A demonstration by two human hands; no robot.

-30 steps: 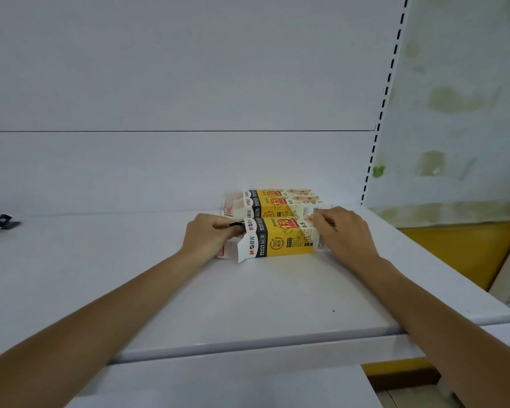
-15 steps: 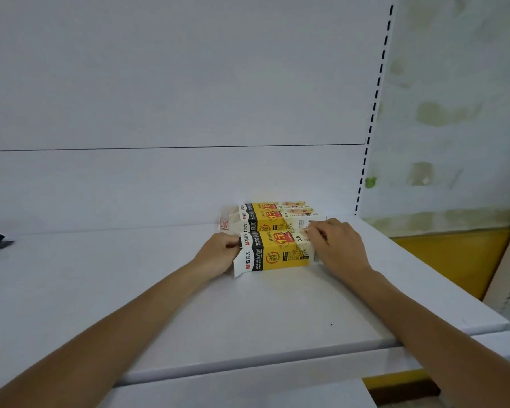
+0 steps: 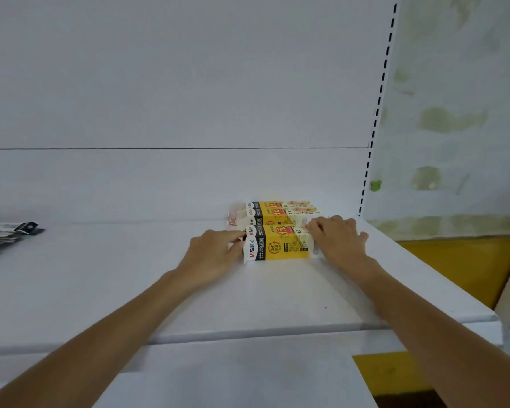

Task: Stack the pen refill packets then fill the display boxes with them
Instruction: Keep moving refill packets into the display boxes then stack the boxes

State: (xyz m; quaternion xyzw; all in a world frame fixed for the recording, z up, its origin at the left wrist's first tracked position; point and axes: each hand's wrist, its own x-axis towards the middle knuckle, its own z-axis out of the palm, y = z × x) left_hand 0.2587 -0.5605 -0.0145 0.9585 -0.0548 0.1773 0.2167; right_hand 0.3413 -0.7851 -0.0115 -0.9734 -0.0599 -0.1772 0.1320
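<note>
White shelf (image 3: 277, 304), slotted upright (image 3: 379, 101), stained wall (image 3: 460, 92)

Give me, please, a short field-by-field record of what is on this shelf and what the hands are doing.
Surface: white shelf, white back panel behind
Front display box: yellow, black and white, lying lengthwise between the hands
Rear display boxes: same print, in a row close behind it
Left hand: fingers appear to pinch the front box's left end
Right hand: fingers curled over its right end
Far left: dark items, too blurred to name
</note>
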